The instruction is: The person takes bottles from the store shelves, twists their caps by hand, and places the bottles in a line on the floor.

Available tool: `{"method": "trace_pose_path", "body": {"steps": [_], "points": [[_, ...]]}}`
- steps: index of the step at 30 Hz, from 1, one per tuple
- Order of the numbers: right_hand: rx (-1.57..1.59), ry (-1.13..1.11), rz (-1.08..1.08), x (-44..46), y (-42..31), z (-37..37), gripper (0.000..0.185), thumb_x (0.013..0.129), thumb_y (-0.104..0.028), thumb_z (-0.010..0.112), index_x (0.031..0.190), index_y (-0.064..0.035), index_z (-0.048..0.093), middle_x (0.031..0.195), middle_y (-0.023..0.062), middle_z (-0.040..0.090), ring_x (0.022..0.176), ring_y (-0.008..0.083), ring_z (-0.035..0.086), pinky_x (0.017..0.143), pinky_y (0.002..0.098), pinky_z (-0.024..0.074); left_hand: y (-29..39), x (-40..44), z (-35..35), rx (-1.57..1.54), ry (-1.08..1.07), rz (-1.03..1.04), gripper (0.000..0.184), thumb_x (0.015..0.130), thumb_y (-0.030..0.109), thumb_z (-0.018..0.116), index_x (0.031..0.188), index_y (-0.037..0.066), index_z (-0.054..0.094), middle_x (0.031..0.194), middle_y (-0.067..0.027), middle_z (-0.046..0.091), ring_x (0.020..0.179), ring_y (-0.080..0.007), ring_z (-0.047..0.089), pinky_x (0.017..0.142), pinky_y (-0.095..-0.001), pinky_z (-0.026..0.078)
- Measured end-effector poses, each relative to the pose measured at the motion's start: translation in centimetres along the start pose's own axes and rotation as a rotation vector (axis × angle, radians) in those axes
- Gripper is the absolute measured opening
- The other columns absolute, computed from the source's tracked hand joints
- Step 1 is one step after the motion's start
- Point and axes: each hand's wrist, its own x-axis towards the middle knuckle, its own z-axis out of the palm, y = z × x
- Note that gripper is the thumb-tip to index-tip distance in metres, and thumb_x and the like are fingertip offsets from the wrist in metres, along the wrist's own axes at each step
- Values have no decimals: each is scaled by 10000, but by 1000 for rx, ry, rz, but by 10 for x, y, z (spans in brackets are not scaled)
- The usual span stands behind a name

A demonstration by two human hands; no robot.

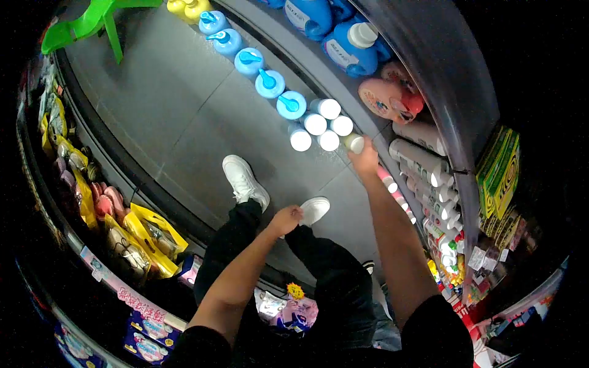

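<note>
My right hand [365, 158] is closed around a pale yellow bottle with a whitish top [354, 143], on the floor side of the right-hand shelf. Beside that bottle stands a cluster of several white-capped bottles [315, 124]. My left hand [287, 219] hangs near my white shoe [315, 211], its fingers curled closed. Whatever it may hold is hidden. A row of blue pump bottles [270, 84] runs from the white caps towards the upper left, along the shelf base.
Large blue detergent bottles [351, 49], pink bottles [388, 98] and grey-white bottles [419, 156] fill the right shelf. Small pink bottles [388, 179] line the floor past my right hand. At left, a curved shelf holds yellow packages [156, 239]. A green plastic stool [92, 24] stands far left.
</note>
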Motion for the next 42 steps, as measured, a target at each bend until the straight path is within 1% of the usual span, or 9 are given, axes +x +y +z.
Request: {"method": "trace_pose_path", "body": {"steps": [8,15,22,29,31,35,37,38,42], "points": [[44,-50,-39,3,3,-5,750,663,-216,782,1299,-49,420,1125,237,596,1048,396,577,897,444,465,47,11,9,101,-53,48,207,919,97,498,1093,3,559,963,-94,656,884,-189,635,780,-305,509],[171,55,-63,-55,14,-25,702,728,-265,751,1275,1,400,1231,299,484,1195,413,451,965,470,416,40,-40,-24,596,48,-21,265,885,220,481,1026,31,602,958,-200,656,898,-383,624,803,-450,493],[-366,-514,11,-266,147,-54,326,905,-273,426,978,-33,634,1036,198,624,941,356,605,803,494,493,125,-161,-76,780,-2,62,275,878,252,491,994,33,610,1021,-231,636,963,-396,600,805,-457,485],[-315,-1042,85,-423,192,-155,149,760,-212,636,745,-87,715,783,122,689,735,298,660,642,462,534,173,-215,-153,735,249,72,378,818,305,511,1040,25,633,982,-246,640,984,-426,586,856,-483,460],[-454,-887,25,-427,167,-203,154,750,-205,628,715,-72,697,757,132,682,730,290,662,656,440,538,160,-199,-179,977,236,232,371,817,318,521,1047,54,643,972,-218,659,960,-402,612,848,-451,482],[-180,-398,276,-420,187,-188,194,762,-245,612,735,-74,701,762,126,686,754,279,669,681,399,538,198,-251,-170,-18,107,187,297,868,192,537,1069,-9,622,929,-128,700,743,-240,675,631,-338,539],[-44,-273,327,-426,168,-203,207,767,-256,599,765,-78,705,750,111,688,742,270,672,684,384,537,293,-350,-115,562,211,298,284,872,140,557,1073,-55,602,902,-127,696,689,-196,660,572,-307,524],[34,-282,401,-420,152,-215,214,770,-260,590,786,-83,707,743,103,689,729,264,674,684,378,537,280,-333,-120,80,194,15,278,857,146,592,1084,-12,616,925,-107,695,717,-203,659,606,-320,532],[358,-281,471,-417,109,-242,313,745,-258,580,931,-32,692,952,195,684,915,323,665,817,408,519,238,-335,-160,1143,-159,692,249,891,219,554,1093,110,650,962,-48,687,780,-182,649,675,-327,538]]}}
